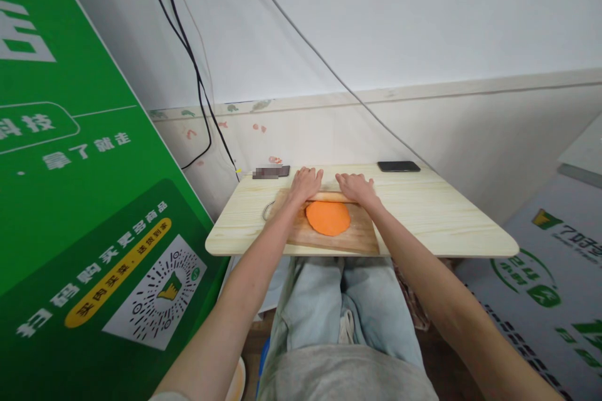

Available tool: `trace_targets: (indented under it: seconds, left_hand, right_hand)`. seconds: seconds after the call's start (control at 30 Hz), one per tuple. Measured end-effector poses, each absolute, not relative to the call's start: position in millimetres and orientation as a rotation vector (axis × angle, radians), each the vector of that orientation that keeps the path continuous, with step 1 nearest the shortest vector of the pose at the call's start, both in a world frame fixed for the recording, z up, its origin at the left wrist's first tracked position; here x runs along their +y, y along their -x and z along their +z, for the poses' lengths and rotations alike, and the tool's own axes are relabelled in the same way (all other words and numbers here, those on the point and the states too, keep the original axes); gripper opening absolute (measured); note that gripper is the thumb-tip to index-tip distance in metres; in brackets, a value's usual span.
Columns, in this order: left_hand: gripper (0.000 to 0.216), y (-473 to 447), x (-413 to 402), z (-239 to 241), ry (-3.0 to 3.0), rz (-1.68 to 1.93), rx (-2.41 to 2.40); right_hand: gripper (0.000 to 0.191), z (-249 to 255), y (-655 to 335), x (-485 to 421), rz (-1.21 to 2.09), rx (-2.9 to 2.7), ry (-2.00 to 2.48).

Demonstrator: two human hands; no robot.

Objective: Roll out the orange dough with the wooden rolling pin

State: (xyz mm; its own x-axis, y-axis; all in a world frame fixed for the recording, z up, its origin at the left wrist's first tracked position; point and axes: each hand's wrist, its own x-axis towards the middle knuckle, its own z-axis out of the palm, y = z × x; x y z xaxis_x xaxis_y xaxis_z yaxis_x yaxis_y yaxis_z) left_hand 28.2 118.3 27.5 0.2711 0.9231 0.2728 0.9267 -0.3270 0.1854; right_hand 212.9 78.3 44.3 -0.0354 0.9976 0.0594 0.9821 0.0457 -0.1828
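A thin orange round of dough (328, 218) lies flat on a wooden cutting board (360, 239). Just behind the dough, a light wooden rolling pin (332, 197) runs from side to side. My left hand (306, 183) rests palm down over its left end, and my right hand (356, 187) does the same on the right. On both hands the fingers reach forward past the pin rather than wrapping round it. The pin's ends are hidden under my hands. A metal ring handle (268, 210) shows at the board's left edge.
The board sits on a pale wooden table (437, 219) against a wall. A black phone (399, 166) lies at the back right, and a dark flat object (284, 171), partly blurred, at the back left. Cables (200, 78) hang down the wall. A green sign panel (94, 163) stands left.
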Motion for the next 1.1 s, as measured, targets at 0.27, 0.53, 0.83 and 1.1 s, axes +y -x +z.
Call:
trace_targets:
  seconds: [0.27,0.53,0.83,1.1]
  left_hand:
    - [0.048,-24,106,22,2.506,-0.538,-1.757]
    - [0.057,-17,20,-9,2.345,-0.556,-1.743]
    - [0.06,-4,-9,-23,2.333,-0.591,-1.679]
    - [0.067,-15,64,0,2.423,-0.462,-1.803]
  right_hand:
    - [0.056,42,-209,67,0.048,-2.101,2.046]
    - [0.057,9,-199,-16,-0.349,-2.076,1.873]
    - [0.061,-10,-199,-41,-0.506,-2.07,1.811]
    - [0.054,24,-201,23,-0.29,-2.146,1.971]
